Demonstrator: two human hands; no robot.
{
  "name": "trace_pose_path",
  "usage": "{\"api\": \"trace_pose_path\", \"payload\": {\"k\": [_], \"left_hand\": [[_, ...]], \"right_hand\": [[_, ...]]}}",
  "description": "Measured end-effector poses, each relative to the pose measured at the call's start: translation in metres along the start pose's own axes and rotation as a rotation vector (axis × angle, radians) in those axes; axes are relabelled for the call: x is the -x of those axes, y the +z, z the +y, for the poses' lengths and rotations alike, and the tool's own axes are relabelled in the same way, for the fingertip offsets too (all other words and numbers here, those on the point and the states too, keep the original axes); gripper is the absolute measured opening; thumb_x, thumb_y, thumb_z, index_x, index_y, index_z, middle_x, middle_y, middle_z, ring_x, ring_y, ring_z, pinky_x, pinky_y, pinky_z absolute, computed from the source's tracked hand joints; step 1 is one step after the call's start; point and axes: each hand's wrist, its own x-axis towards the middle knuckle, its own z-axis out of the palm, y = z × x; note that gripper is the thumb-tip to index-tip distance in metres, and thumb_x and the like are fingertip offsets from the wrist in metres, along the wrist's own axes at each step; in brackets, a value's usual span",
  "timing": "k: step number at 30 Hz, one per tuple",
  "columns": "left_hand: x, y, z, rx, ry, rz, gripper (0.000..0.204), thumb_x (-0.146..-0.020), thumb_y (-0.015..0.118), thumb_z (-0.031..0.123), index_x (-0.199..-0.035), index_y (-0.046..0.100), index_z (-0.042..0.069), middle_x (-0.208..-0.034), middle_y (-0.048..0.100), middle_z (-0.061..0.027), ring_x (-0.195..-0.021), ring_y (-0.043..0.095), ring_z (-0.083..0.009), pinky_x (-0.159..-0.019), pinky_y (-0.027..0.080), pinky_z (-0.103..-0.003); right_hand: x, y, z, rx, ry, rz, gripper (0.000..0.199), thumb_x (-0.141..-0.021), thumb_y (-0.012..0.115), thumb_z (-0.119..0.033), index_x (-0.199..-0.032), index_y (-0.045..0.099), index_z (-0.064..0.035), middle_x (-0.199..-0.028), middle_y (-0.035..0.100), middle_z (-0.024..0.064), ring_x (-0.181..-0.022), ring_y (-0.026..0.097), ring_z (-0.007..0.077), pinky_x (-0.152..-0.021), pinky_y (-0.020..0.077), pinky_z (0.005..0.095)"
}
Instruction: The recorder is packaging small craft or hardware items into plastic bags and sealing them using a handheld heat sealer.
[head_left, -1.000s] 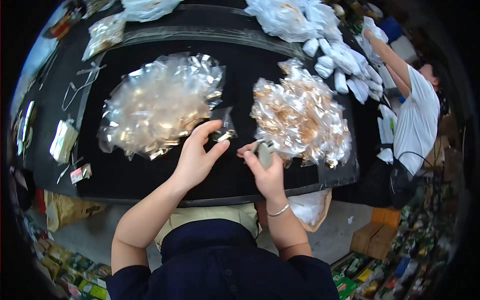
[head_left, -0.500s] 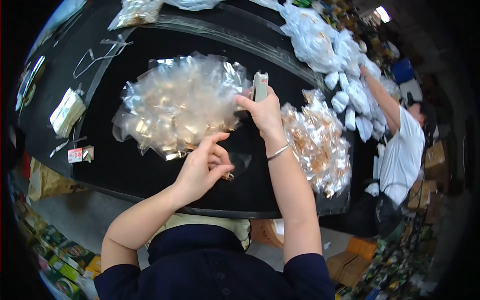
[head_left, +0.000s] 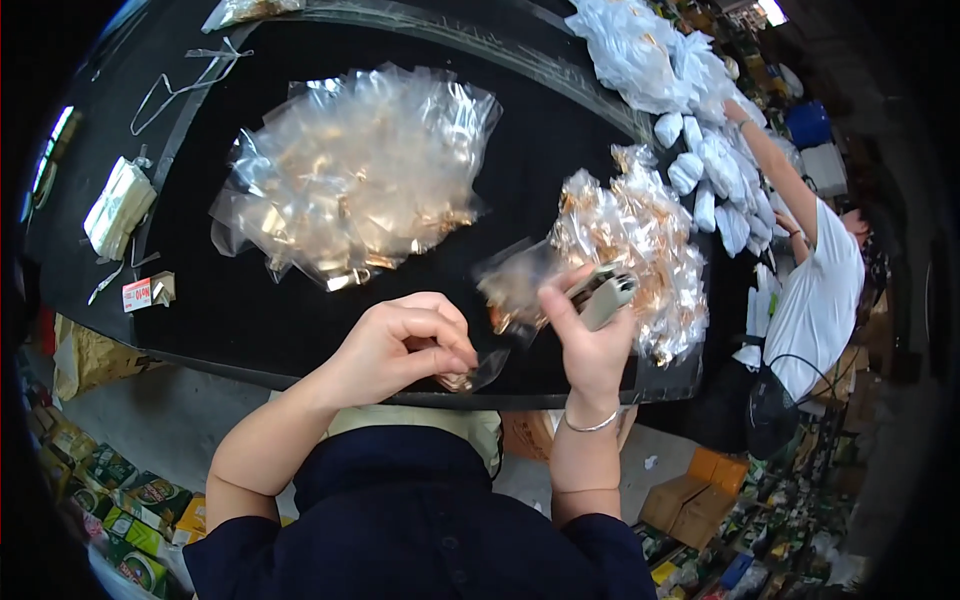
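Note:
Near the front edge of the black table, my left hand [head_left: 405, 345] is closed with its fingertips pinching a small clear plastic bag [head_left: 487, 368] with gold-coloured bits inside. To its right, my right hand [head_left: 592, 340] is wrapped round a grey hand stapler [head_left: 606, 297]. A blurred clear bag with gold pieces [head_left: 512, 288] is beside the right thumb and fingers; whether they grip it I cannot tell. A broad pile of clear bags with gold pieces [head_left: 355, 185] lies beyond my hands. Past the stapler spreads a second heap of shiny gold-filled bags [head_left: 630, 240].
On the left lie a bundle of pale strips [head_left: 120, 208], a small red-and-white box [head_left: 150, 292] and a white tie [head_left: 185, 85]. White plastic bags [head_left: 650, 60] crowd the far right, where another person [head_left: 815, 290] reaches in. Cardboard boxes [head_left: 695, 500] stand on the floor.
My right hand with the stapler has moved from the large pile toward the right-hand heap and nearer me. A blurred bag now shows beside it. My left hand has shifted slightly nearer.

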Motion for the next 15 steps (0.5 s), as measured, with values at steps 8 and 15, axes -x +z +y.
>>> {"api": "trace_pose_path", "payload": {"k": [8,15], "left_hand": [[0.015,0.038,-0.028,-0.517,0.197,0.406,0.011,-0.081,0.070,-0.007,-0.090,0.073,0.000,-0.102,0.065,-0.0118,-0.092,0.067,-0.0220,-0.082,0.055,-0.030],[0.001,0.046,-0.029,-0.497,0.048,0.347,0.010,-0.085,0.069,-0.004,-0.093,0.073,-0.001,-0.105,0.068,-0.0107,-0.093,0.067,-0.0198,-0.082,0.054,-0.030]], "right_hand": [[0.033,-0.004,0.038,-0.130,0.109,-0.073,0.021,-0.086,0.074,0.000,-0.099,0.058,-0.0021,-0.088,0.066,0.0030,-0.077,0.062,0.0095,-0.069,0.0512,0.0245],[0.038,-0.007,0.041,-0.209,0.091,-0.029,0.022,-0.087,0.074,-0.001,-0.100,0.057,-0.0020,-0.087,0.066,0.0032,-0.077,0.061,0.0094,-0.070,0.0510,0.0247]]}}
